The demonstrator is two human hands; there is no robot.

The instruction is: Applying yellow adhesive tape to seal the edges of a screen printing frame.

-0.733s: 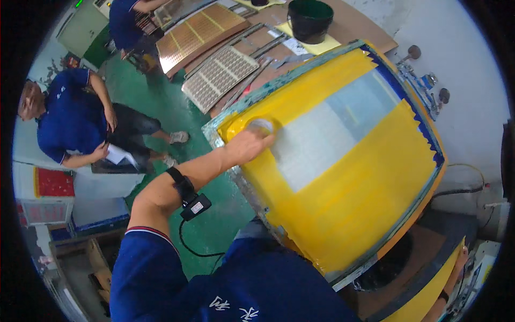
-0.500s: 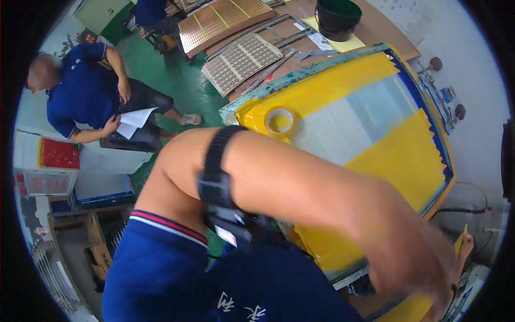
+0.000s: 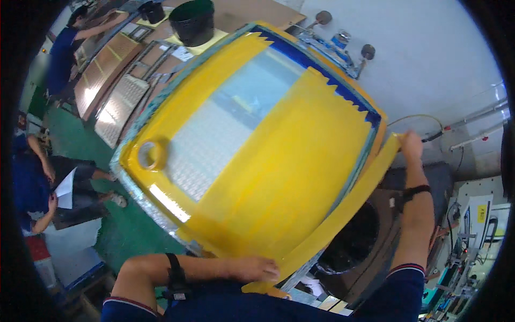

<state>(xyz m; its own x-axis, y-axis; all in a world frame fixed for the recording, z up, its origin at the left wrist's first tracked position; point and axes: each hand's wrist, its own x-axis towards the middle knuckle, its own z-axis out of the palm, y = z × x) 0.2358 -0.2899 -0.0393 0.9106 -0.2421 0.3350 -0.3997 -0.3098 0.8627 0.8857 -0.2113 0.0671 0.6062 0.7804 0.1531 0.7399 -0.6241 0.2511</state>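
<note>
A long strip of yellow tape (image 3: 343, 216) stretches between my two hands, along the near right edge of a large framed screen. My left hand (image 3: 258, 269) is closed at its near end, by the frame's lower corner. My right hand (image 3: 412, 146) pinches the far end, off the frame's right side. The screen's frame (image 3: 137, 121) is rimmed in worn green-grey. Wide bands of yellow tape (image 3: 289, 177) cover much of the mesh, leaving a pale strip of bare mesh (image 3: 217, 134) between them. A yellow tape roll (image 3: 160, 155) lies at the left corner of the screen.
A large black bucket (image 3: 191, 29) stands beyond the screen, with patterned panels (image 3: 122, 107) to its left. One person (image 3: 32, 177) holds papers at the left; another (image 3: 63, 53) reaches over the far bench. A black round container (image 3: 351, 244) sits below the strip. Equipment (image 3: 466, 252) stands at right.
My left arm has swung from across the view down to the lower left. The tape strip is now stretched out between both hands. My view has turned to the right.
</note>
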